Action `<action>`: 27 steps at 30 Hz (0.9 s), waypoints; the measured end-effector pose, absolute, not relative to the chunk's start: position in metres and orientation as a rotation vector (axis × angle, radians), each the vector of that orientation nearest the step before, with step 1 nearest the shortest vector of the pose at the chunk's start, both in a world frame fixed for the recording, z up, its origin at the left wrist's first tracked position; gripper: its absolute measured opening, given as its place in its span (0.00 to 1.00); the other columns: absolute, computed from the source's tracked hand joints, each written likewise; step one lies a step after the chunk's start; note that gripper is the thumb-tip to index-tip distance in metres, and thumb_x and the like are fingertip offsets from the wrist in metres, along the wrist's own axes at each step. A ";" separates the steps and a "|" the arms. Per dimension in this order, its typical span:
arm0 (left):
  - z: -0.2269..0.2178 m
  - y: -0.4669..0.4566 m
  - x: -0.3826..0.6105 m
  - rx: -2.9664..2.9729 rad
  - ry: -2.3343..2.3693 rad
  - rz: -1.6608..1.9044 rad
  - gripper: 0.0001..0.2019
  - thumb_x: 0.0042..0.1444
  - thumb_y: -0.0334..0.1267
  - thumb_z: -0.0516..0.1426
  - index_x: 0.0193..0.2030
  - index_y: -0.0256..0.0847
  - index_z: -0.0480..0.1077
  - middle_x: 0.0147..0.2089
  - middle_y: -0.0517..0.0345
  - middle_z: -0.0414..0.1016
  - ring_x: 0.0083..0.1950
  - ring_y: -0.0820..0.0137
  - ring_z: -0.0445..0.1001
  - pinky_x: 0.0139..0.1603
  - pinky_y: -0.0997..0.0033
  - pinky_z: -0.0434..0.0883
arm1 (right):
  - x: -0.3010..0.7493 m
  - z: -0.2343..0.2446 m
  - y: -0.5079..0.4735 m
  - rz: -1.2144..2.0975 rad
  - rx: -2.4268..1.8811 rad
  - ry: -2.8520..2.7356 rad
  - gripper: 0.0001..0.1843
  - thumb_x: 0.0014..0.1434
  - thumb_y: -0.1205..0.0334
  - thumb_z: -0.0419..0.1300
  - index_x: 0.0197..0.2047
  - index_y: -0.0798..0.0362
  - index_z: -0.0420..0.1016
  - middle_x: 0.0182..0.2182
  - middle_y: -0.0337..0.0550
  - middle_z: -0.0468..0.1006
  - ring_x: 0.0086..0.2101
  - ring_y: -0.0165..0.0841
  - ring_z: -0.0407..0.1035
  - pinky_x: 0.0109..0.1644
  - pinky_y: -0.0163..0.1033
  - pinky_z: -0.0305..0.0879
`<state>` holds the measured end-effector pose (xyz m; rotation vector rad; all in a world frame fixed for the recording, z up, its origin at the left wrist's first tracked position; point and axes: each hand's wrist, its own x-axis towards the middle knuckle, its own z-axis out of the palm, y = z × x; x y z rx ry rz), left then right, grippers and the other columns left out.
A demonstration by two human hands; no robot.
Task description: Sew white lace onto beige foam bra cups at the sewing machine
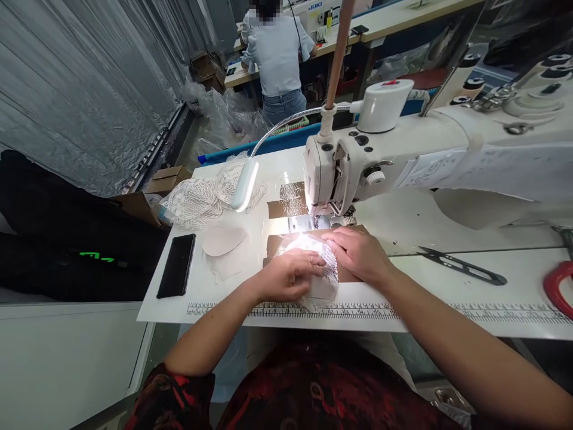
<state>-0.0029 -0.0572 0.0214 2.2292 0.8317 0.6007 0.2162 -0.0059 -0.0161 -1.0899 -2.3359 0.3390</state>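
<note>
A white lace piece (330,285) lies under the sewing machine (329,173), just in front of the presser foot and needle area (319,222). Bright lamp light washes out its upper part. My left hand (290,275) rests on the lace with bent fingers, gripping it from the left. From the right, my right hand (358,251) keeps its fingers together on the lace's edge, close to the needle. Fingertip contact is partly hidden by glare. Brown tape strips (351,276) show on the bed beneath.
A lamp (245,185) hangs over a pile of white lace (194,200). An oval beige pad (224,240) and a black phone (176,266) lie left. Thread snips (463,266) and red-handled scissors (559,289) lie right. A ruler strip (286,310) lines the front edge. Another person (277,60) sits beyond.
</note>
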 end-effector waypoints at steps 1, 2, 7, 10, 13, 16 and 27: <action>0.021 -0.060 -0.003 2.229 0.920 0.669 0.16 0.55 0.29 0.52 0.49 0.38 0.72 0.56 0.49 0.73 0.60 0.65 0.69 0.61 0.62 0.66 | 0.216 -0.016 -0.006 0.330 -1.078 -2.335 0.16 0.63 0.64 0.48 0.42 0.54 0.78 0.38 0.46 0.79 0.38 0.35 0.72 0.41 0.39 0.65; 0.021 -0.061 -0.002 2.238 1.032 0.711 0.16 0.57 0.31 0.51 0.51 0.37 0.71 0.57 0.47 0.72 0.59 0.65 0.69 0.61 0.61 0.67 | 0.216 -0.015 -0.006 0.328 -1.067 -2.335 0.16 0.63 0.64 0.48 0.41 0.54 0.78 0.37 0.46 0.79 0.38 0.35 0.71 0.41 0.39 0.65; 0.013 -0.049 0.003 2.478 1.303 0.464 0.17 0.60 0.39 0.52 0.53 0.35 0.69 0.59 0.44 0.69 0.62 0.57 0.66 0.62 0.50 0.65 | 0.214 -0.010 -0.008 0.319 -1.037 -2.405 0.16 0.63 0.66 0.48 0.46 0.55 0.76 0.40 0.46 0.78 0.39 0.35 0.70 0.42 0.38 0.63; 0.011 -0.041 0.010 2.589 1.230 0.338 0.18 0.60 0.39 0.52 0.55 0.34 0.68 0.59 0.44 0.69 0.62 0.57 0.65 0.62 0.52 0.65 | 0.212 -0.007 -0.009 0.204 -1.115 -2.575 0.18 0.61 0.69 0.48 0.49 0.54 0.75 0.39 0.47 0.76 0.38 0.37 0.68 0.40 0.40 0.59; 0.010 -0.035 0.014 2.607 1.255 0.285 0.21 0.59 0.39 0.53 0.58 0.34 0.65 0.61 0.43 0.67 0.62 0.58 0.66 0.60 0.54 0.67 | 0.210 -0.004 -0.010 0.068 -1.259 -2.679 0.19 0.60 0.71 0.48 0.48 0.53 0.75 0.35 0.46 0.74 0.36 0.38 0.66 0.38 0.40 0.55; 0.010 -0.031 0.014 2.625 1.316 0.256 0.22 0.60 0.40 0.52 0.59 0.33 0.64 0.62 0.42 0.65 0.63 0.57 0.64 0.61 0.53 0.67 | 0.207 -0.002 -0.010 0.054 -1.319 -2.694 0.20 0.60 0.72 0.48 0.51 0.52 0.74 0.36 0.46 0.73 0.37 0.37 0.64 0.39 0.40 0.52; 0.014 -0.008 0.009 2.681 1.292 0.114 0.23 0.58 0.38 0.52 0.60 0.34 0.64 0.64 0.42 0.63 0.61 0.56 0.65 0.57 0.54 0.69 | 0.199 0.001 -0.005 0.071 -1.471 -2.654 0.21 0.59 0.73 0.46 0.49 0.52 0.74 0.33 0.46 0.74 0.34 0.36 0.64 0.35 0.40 0.47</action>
